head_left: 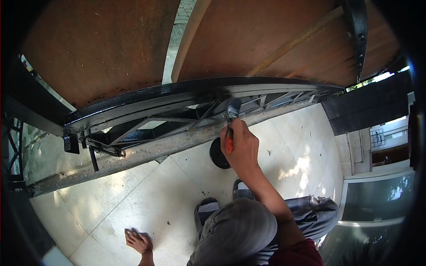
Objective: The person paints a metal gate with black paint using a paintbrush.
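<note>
My right hand (243, 144) grips a paintbrush (233, 108) by its red handle, the bristles pointing up. The bristles are dark and overlap the lower part of the black metal gate frame (177, 99) in this view. The frame's upper rail looks glossy black on the left, while the strip under it is duller and greyer. Just beyond my right hand, a round black container (217, 155) stands on the floor, partly hidden by the hand. My left hand (138, 241) rests on the floor tiles at the lower left, its fingers apart and holding nothing.
Brown panels (102, 48) rise above the gate frame. Below it runs a rough concrete track (146, 155), with a latch bar (93, 158) hanging at the left. My knee (239, 230) and sandals (206, 208) are over pale tiles (177, 181). Glass panes (377, 199) stand at the right.
</note>
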